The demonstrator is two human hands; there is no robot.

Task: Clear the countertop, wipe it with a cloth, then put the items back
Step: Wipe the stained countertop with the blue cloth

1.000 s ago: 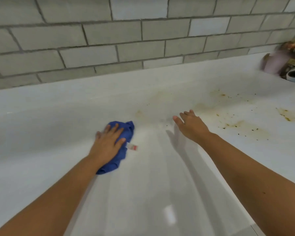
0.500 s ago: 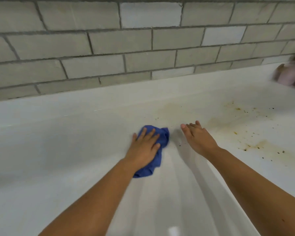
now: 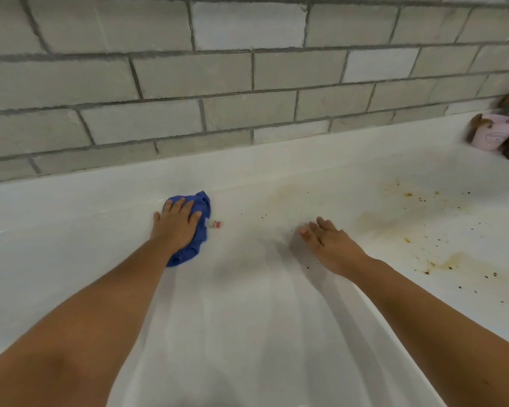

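— What has shifted?
— The blue cloth (image 3: 202, 204) has swept away from the right hand (image 3: 331, 249) to left of centre; the left hand (image 3: 177, 227) presses it flat, fingers straight rather than gripping
— And the right hand?
— Spread loose on the worktop (image 3: 247, 318), holding nothing
— Progress?
— Probably mid-wipe: the brown stains (image 3: 394, 224) at the right look untouched, and the pink container (image 3: 491, 133) waits at the upper right edge
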